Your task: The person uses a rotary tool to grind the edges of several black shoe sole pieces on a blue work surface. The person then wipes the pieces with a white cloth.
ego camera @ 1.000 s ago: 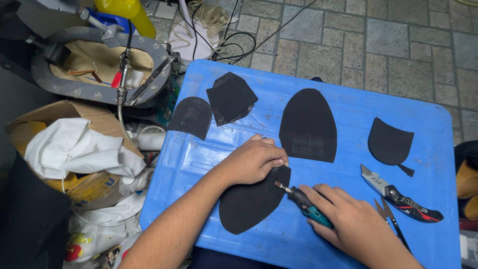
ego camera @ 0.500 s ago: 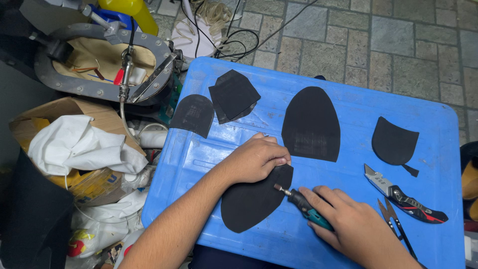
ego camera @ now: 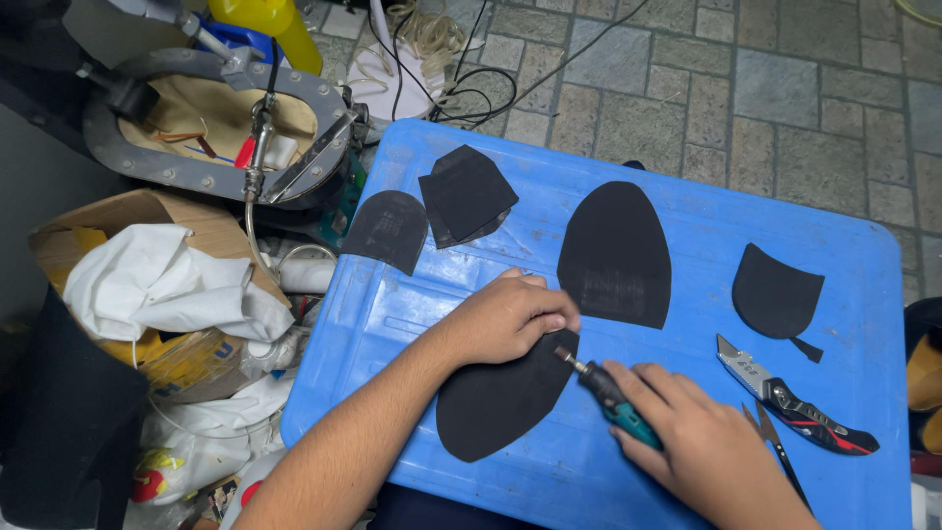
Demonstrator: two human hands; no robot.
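My left hand presses down on the top end of a black rubber sole piece lying on a blue plastic table. My right hand grips a small teal rotary tool; its metal tip touches the sole piece's right edge, just below my left fingers. A second, larger black sole piece lies flat a little farther back.
Black heel-shaped pieces lie on the table. A utility knife and scissors rest at the right. Left of the table stand a cardboard box with white cloth and a grey metal frame. Cables cross the stone floor.
Both hands stay on the sole piece and the tool; the view has shifted only slightly.
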